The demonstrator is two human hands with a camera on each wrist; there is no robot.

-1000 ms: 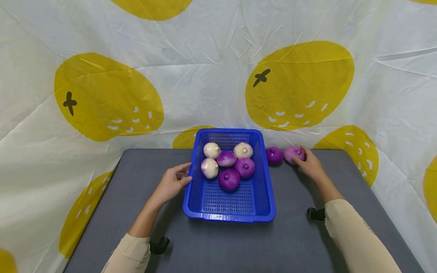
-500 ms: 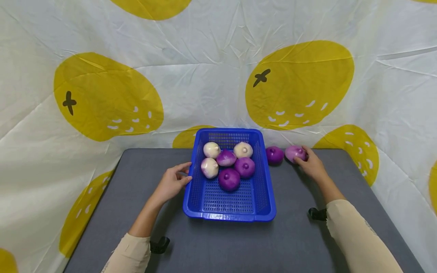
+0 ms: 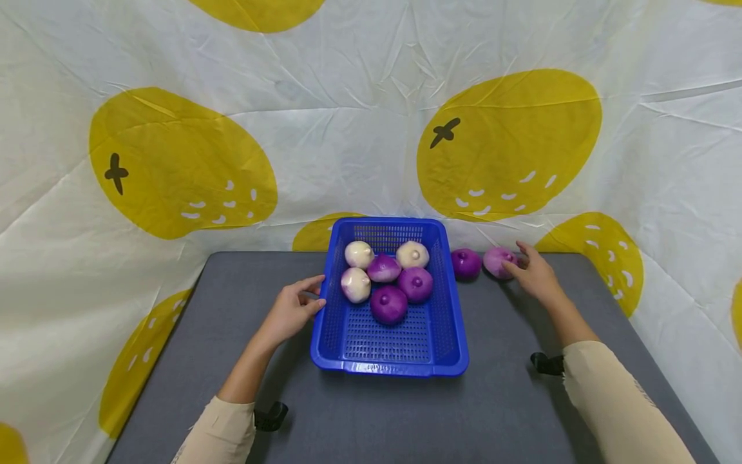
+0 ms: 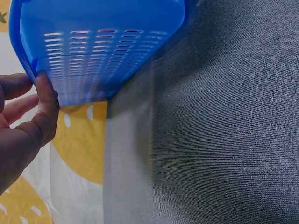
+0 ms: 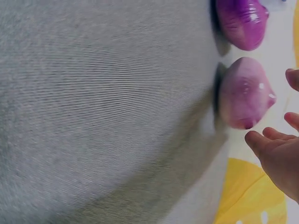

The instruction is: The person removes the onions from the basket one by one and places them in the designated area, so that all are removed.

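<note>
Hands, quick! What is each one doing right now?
Left hand: thumb and fingers hold the blue basket by its rim.
Right hand: open, fingers spread beside the pale purple onion, holding nothing.

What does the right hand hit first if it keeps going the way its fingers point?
Most likely the pale purple onion. The right hand sits open just beside it, fingers aimed toward it; in the wrist view the fingertips show a small gap. Beyond it lies the darker onion. Depth is uncertain.

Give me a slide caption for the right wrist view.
Right hand open beside a pale purple onion on the grey table.
</note>
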